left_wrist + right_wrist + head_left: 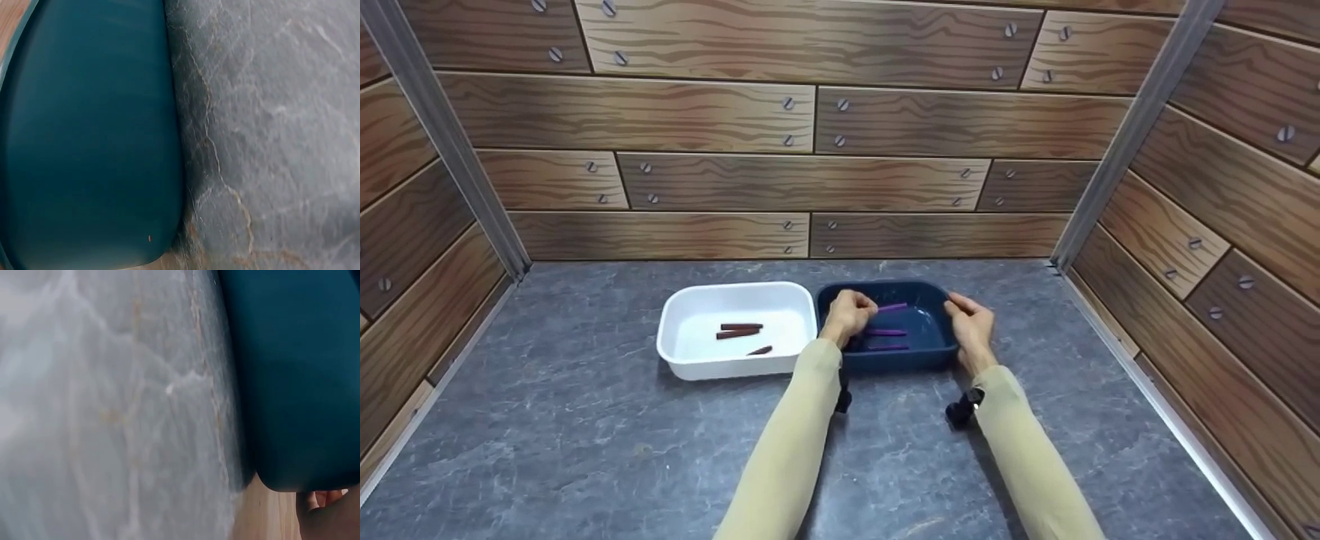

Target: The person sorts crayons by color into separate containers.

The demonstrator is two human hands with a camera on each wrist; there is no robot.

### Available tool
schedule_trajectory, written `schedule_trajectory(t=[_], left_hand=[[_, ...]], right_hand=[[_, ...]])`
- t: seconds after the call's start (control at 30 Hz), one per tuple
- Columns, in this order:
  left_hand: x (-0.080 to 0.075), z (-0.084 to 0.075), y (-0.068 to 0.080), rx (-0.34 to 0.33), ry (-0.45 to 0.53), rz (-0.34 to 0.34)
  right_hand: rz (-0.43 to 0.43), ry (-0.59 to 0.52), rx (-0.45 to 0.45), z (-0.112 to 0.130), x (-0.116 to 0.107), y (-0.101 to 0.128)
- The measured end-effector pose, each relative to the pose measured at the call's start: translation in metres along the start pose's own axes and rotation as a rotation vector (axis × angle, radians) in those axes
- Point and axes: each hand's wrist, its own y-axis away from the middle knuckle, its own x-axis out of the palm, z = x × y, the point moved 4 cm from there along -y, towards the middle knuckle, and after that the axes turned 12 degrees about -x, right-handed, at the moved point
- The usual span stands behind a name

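A dark blue tray [919, 360] holds slim purple sticks, seen in the head view. My left hand [849, 313] reaches in over its left side and pinches the end of the farthest purple stick [894, 307]. Two more, a middle purple stick [888, 332] and a near purple stick [889, 347], lie in the tray below that hand. At the tray's right end my right hand [973, 327] grips the rim, its thumb over the edge. The right wrist view shows part of this hand [329, 514] against the tray's outer wall [304, 382].
Close against the blue tray's left side stands a white tray [690, 367]. Several dark red-brown sticks [738, 334] lie in it. Both trays sit on a grey marbled tabletop [607, 450]. Wood-patterned walls [720, 180] enclose the back and sides.
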Motion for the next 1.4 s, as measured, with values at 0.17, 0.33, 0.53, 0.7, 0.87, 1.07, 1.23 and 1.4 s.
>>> schedule_trajectory(t=[0.17,0.33,0.53,0.7,0.87,1.07,1.23,1.4], left_hand=[[0.001,0.001,0.0,0.018,-0.027,-0.01],[0.001,0.0,0.001,0.021,-0.025,-0.009],[-0.004,-0.003,0.004,0.038,-0.001,-0.005],[-0.006,-0.007,0.01,0.059,0.058,0.059],[-0.01,-0.012,0.021,0.104,0.111,0.111],[-0.013,-0.014,0.037,0.176,0.136,0.149],[-0.017,-0.012,0.046,0.213,0.13,0.145],[-0.022,-0.006,0.053,0.231,0.149,0.129]], right_hand=[[-0.002,0.001,-0.014,-0.001,0.0,0.0],[-0.008,-0.004,-0.008,0.0,0.001,0.001],[0.006,-0.007,-0.007,0.001,0.004,0.001],[0.008,-0.003,-0.001,-0.001,0.002,0.001],[0.007,-0.01,-0.011,0.0,0.001,0.0],[0.018,-0.019,-0.018,0.001,0.0,0.001],[0.012,-0.01,-0.01,0.002,0.0,0.0],[0.008,-0.009,-0.007,0.001,0.0,-0.001]])
